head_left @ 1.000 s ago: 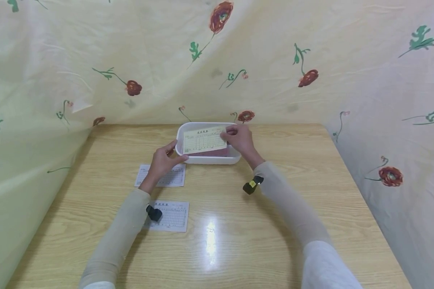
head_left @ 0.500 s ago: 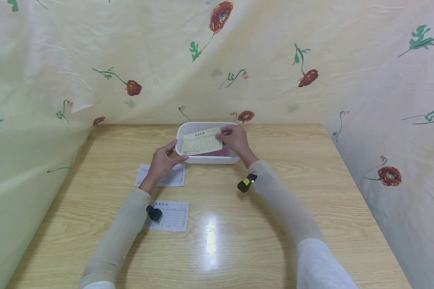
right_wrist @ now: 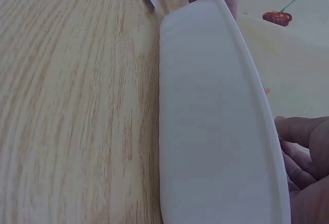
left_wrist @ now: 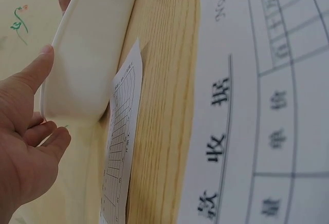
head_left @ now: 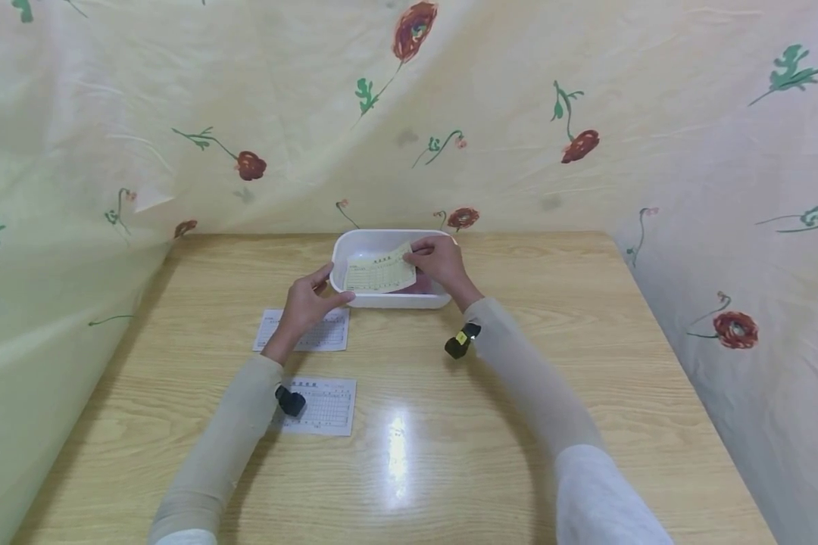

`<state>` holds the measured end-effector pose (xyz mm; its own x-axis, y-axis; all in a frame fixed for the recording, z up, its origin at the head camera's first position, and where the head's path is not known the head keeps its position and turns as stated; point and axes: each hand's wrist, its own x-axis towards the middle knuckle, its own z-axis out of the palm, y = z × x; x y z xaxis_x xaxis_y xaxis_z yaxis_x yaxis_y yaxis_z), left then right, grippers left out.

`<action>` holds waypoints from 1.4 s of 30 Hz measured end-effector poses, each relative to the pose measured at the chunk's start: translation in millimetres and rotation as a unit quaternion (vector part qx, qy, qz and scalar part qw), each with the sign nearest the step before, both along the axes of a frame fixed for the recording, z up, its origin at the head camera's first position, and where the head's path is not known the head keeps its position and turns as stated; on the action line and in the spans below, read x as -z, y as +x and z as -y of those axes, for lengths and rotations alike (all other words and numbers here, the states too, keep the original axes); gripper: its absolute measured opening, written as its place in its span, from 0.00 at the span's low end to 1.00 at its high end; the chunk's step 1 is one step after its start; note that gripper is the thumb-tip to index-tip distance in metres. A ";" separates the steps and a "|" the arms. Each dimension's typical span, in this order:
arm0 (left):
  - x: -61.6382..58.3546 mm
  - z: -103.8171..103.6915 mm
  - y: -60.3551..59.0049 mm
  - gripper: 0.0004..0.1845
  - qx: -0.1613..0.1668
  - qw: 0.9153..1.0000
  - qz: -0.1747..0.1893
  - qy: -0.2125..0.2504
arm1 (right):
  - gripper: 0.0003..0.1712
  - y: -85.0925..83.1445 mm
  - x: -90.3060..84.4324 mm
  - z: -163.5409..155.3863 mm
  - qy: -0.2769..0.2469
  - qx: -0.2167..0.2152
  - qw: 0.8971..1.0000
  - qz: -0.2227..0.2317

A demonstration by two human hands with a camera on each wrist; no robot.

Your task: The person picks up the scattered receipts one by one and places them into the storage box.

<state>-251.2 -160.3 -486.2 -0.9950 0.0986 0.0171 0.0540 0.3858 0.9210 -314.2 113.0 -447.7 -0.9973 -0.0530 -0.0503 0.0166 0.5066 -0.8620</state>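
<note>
Lying nearest on the light wooden table (head_left: 450, 424) is a white printed receipt form with a grid of ruled lines (head_left: 322, 407), flat on the surface and partly covered by the left forearm, whose beige sleeve carries a small black wrist camera (head_left: 290, 400). A second white printed form of the same kind (head_left: 316, 333) lies flat a little farther back, partly under the left wrist; the left wrist view shows its near edge beside the tray's base. The left hand (head_left: 307, 301) rests at the left end of the white oval plastic tray (head_left: 395, 301), thumb laid along the rim and the other fingers loosely extended against the outer wall; nothing is clenched in it. The tray stands upright near the far middle of the table, just short of the cloth. The right hand (head_left: 439, 261) is over the right part of the tray and pinches the right end of a pale yellow printed receipt slip (head_left: 378, 272) between thumb and fingertips. The slip sits tilted over the tray's opening, its left part dipping inside the walls, with something dark red (head_left: 416, 286) in the tray beneath it; whether the slip touches that item cannot be told. Behind the table hangs a cream cloth backdrop with red flowers and green stems (head_left: 409, 113).
</note>
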 end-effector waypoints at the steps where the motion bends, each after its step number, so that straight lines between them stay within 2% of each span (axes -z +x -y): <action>1: -0.3 -0.2 -0.3 0.48 0.001 1.000 -0.001 0.001 | 0.15 0.0 -0.6 -0.7 0.000 0.000 1.000 0.003; 8: -0.4 0.1 -0.9 0.48 0.007 1.000 -0.003 0.007 | 0.17 2.2 -7.6 -7.7 -0.033 -0.002 0.999 0.024; 12: -0.8 0.2 0.1 0.48 0.008 1.000 -0.002 0.008 | 0.17 9.0 -15.2 -11.7 -0.035 -0.017 0.999 0.011; 20: -0.7 -0.4 1.6 0.48 0.005 1.000 -0.001 0.003 | 0.17 34.1 -33.4 -16.2 -0.033 -0.044 0.997 -0.048; 26: -0.3 0.3 0.9 0.49 0.004 1.000 -0.003 -0.003 | 0.16 57.7 -40.6 -11.6 -0.071 -0.065 0.993 -0.069; 34: 0.3 -0.8 1.1 0.48 0.006 1.000 -0.003 -0.010 | 0.16 90.1 -31.8 0.5 -0.104 -0.098 0.989 -0.048; 42: -1.0 -0.9 1.6 0.48 0.008 1.000 -0.009 -0.006 | 0.17 125.3 -7.8 16.9 -0.085 -0.156 0.984 -0.029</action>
<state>-249.6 -159.4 -485.2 -0.9927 0.1154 0.0344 0.0778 0.3965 0.9147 -188.9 96.1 -439.9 -0.9325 -0.3589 0.0413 -0.1674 0.3279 -0.9298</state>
